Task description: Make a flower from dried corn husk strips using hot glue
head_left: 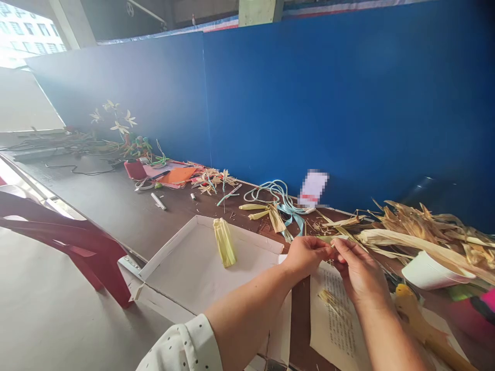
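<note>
Fingertips nearly meeting, my left hand [307, 255] and my right hand [359, 270] both pinch a thin pale green strip of corn husk [325, 238]. Most of the strip is covered by my fingers. Beneath my right hand lies a printed sheet of paper [320, 319] with a small bunch of thin straw-like strips [332, 303] on it. Left of my hands, a folded yellow-green corn husk [224, 245] rests in a shallow white box [185, 268].
Dried corn husks [421, 226] are heaped at right, by a tipped white cup [433, 270] and a yellow tool [410, 309]. Light blue cord [286, 196], husk flowers [209, 180] and orange paper [178, 176] line the blue partition [309, 103]. A red chair [88, 247] stands left.
</note>
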Action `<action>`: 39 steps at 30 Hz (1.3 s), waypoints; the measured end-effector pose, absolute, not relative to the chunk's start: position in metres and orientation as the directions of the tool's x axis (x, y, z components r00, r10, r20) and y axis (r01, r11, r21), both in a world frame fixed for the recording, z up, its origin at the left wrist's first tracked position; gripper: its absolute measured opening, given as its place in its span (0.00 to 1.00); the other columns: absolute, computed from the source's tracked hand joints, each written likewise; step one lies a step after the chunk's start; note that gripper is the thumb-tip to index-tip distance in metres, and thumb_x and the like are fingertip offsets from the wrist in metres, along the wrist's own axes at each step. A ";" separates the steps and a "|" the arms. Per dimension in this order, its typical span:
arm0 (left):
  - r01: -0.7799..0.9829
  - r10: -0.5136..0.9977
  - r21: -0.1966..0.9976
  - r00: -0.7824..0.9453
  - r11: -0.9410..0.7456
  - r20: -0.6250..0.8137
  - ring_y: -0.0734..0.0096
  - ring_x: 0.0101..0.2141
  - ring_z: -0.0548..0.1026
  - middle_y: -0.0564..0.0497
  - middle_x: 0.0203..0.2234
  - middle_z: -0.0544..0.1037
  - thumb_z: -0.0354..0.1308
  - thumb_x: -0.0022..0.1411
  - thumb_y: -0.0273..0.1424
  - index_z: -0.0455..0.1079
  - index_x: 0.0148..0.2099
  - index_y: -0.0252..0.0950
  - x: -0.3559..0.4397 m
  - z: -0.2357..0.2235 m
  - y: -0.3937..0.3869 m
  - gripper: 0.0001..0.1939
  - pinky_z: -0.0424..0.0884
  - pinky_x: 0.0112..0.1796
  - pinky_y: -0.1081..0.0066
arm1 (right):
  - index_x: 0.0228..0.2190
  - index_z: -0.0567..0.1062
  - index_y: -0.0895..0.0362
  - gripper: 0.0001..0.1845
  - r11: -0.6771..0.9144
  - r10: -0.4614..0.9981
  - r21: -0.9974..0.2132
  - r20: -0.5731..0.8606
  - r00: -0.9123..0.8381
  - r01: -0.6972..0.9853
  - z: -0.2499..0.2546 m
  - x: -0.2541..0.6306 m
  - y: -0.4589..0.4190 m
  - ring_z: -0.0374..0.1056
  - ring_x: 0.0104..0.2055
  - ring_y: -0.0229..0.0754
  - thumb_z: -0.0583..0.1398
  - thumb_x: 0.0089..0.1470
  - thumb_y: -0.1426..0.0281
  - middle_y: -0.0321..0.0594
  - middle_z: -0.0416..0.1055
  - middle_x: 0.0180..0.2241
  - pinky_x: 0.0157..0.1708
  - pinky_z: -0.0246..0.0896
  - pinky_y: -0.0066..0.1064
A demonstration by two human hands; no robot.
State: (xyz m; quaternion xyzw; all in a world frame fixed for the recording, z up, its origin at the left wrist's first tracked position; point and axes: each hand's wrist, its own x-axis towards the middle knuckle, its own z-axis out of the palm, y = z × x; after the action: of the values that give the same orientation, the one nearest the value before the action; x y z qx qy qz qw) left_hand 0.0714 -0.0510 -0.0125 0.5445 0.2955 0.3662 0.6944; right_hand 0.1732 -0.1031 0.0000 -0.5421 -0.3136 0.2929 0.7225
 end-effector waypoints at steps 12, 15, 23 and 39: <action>-0.135 0.757 0.959 0.644 0.251 -0.107 0.81 0.24 0.67 0.52 0.23 0.75 0.62 0.53 0.28 0.72 0.37 0.29 0.070 -0.010 -0.052 0.09 0.64 0.30 0.77 | 0.29 0.75 0.57 0.21 0.246 0.683 -0.969 0.157 0.714 -0.023 -0.012 0.192 -0.101 0.51 0.19 0.29 0.70 0.37 0.56 0.32 0.64 0.18 0.15 0.43 0.22; -0.132 0.765 0.960 0.634 0.247 -0.110 0.82 0.23 0.66 0.53 0.23 0.75 0.60 0.53 0.27 0.73 0.38 0.29 0.071 -0.010 -0.052 0.09 0.65 0.29 0.77 | 0.30 0.75 0.57 0.20 0.250 0.676 -0.968 0.178 0.715 0.005 -0.014 0.195 -0.102 0.51 0.18 0.29 0.69 0.40 0.56 0.32 0.65 0.20 0.15 0.41 0.23; -0.037 0.792 0.986 0.601 0.161 -0.106 0.80 0.24 0.68 0.52 0.24 0.75 0.63 0.51 0.32 0.74 0.36 0.31 0.074 -0.022 -0.047 0.10 0.68 0.26 0.78 | 0.31 0.75 0.58 0.18 0.239 0.668 -0.971 0.163 0.727 -0.002 -0.015 0.194 -0.103 0.51 0.18 0.28 0.68 0.42 0.58 0.33 0.67 0.23 0.15 0.42 0.23; 0.001 0.787 0.982 0.598 0.190 -0.153 0.81 0.24 0.68 0.51 0.27 0.76 0.62 0.52 0.30 0.74 0.33 0.32 0.075 -0.022 -0.048 0.07 0.69 0.24 0.80 | 0.27 0.75 0.58 0.16 0.287 0.695 -0.954 0.146 0.704 -0.085 -0.002 0.178 -0.105 0.50 0.19 0.25 0.70 0.39 0.61 0.38 0.72 0.31 0.13 0.42 0.21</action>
State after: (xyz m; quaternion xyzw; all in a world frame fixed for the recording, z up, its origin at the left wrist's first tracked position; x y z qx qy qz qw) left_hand 0.0753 -0.0477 -0.0217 0.5690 0.3459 0.2850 0.6894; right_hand 0.1782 -0.1047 -0.0019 -0.5377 -0.2836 0.2599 0.7503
